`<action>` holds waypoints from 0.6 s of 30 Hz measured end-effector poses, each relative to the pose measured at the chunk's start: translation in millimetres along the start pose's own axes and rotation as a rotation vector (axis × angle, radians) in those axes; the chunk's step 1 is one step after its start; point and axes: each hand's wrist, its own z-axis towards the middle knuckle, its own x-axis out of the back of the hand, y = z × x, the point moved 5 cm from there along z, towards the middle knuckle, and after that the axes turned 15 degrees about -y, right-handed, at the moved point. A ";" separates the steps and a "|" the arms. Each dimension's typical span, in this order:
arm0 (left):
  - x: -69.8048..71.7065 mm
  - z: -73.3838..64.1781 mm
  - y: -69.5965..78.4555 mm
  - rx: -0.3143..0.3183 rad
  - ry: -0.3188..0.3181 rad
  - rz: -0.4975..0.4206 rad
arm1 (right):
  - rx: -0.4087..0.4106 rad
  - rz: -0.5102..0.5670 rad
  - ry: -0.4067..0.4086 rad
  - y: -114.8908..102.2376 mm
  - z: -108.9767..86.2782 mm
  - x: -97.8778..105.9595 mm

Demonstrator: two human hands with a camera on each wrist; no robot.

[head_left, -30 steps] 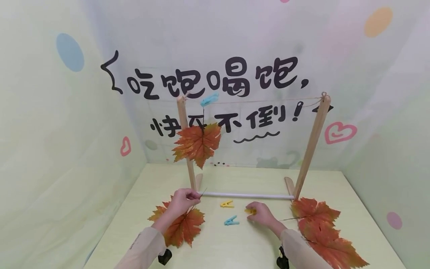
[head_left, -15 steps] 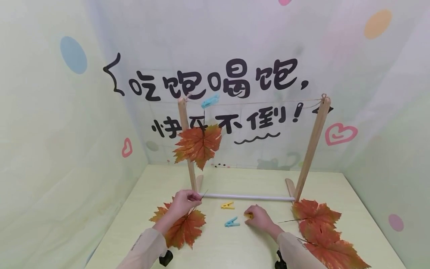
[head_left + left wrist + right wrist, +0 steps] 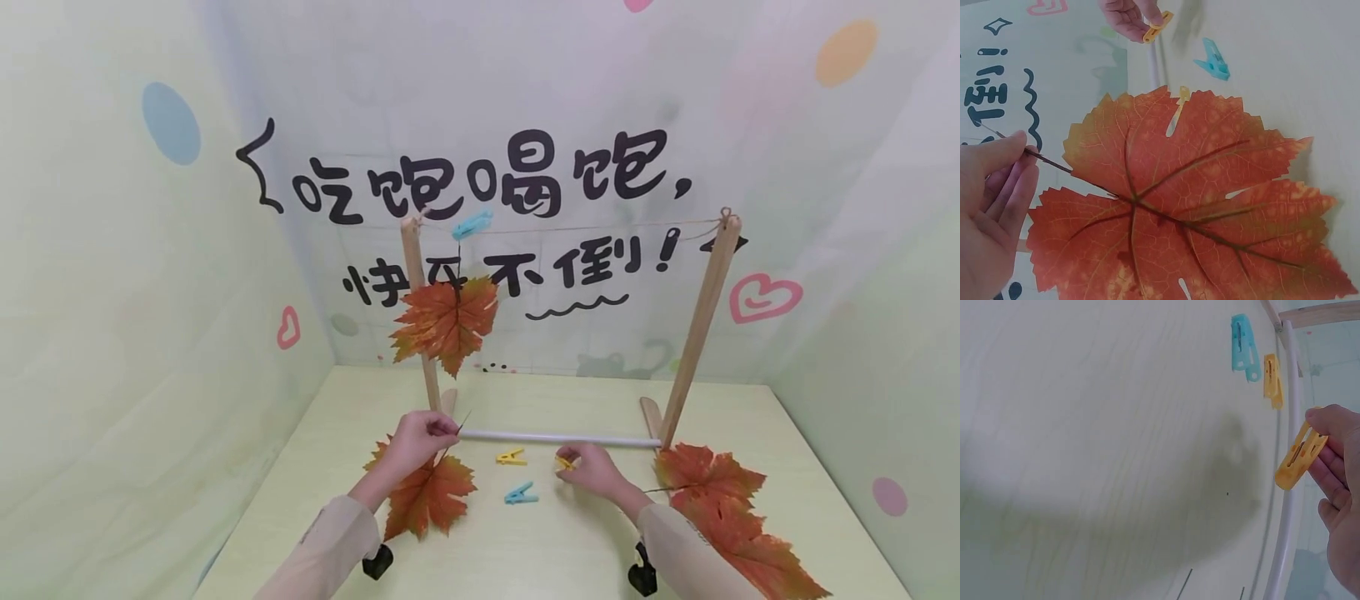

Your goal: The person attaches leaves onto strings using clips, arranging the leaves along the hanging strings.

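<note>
My left hand (image 3: 422, 442) pinches the thin dark stem of an orange-red artificial maple leaf (image 3: 1197, 206), which spreads out below the fingers. My right hand (image 3: 596, 473) holds a yellow clothespin (image 3: 1300, 456) between thumb and fingers, just above the table. Between the hands, another yellow clothespin (image 3: 512, 457) and a blue clothespin (image 3: 521, 493) lie on the tabletop. Behind them stands a wooden frame (image 3: 701, 333) with a string (image 3: 600, 228) tied across its top. From the string's left part a blue clothespin (image 3: 473, 225) hangs a second leaf (image 3: 450, 321) by its stem.
Two more maple leaves (image 3: 708, 479) lie overlapping at the right, beside the frame's right foot. A white rod (image 3: 555, 437) joins the frame's posts low down. Printed fabric walls (image 3: 847, 333) enclose the table (image 3: 495, 558) at the back and sides.
My right hand has lifted the yellow clothespin slightly off the table. The left hand has raised its leaf a little and shifted it right.
</note>
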 end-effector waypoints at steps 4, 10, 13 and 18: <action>1.0 4.7 8.6 -0.029 0.000 0.005 | 0.036 0.022 0.016 -7.8 -1.3 12.1; 1.9 12.5 19.5 -0.006 0.030 -0.013 | 0.077 -0.009 0.041 -16.4 -1.0 28.7; 2.0 15.6 26.5 -0.012 0.031 -0.030 | 0.086 -0.023 0.062 -21.5 -0.4 37.2; 2.8 19.1 36.8 -0.040 0.035 -0.012 | 0.112 -0.027 0.090 -32.5 0.7 50.3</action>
